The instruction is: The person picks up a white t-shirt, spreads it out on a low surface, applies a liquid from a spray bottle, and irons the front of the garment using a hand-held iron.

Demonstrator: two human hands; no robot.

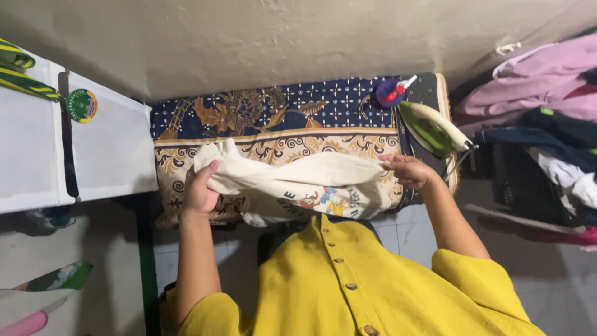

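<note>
A cream garment point(298, 180) with a colourful print lies stretched across a padded board covered in blue and brown batik cloth point(261, 112). My left hand point(200, 190) grips the garment's left end. At the other end, my right hand point(407, 169) pinches the cloth's upper right edge. The garment sags over the board's near edge between my hands. A green and cream iron point(432, 127) stands on the board's right end, just behind my right hand.
A purple spray bottle point(392, 92) with a red and white top stands behind the iron. Piled clothes point(547, 118) fill the right side. A white cabinet point(68, 149) stands at the left. A plain wall point(280, 37) rises behind the board.
</note>
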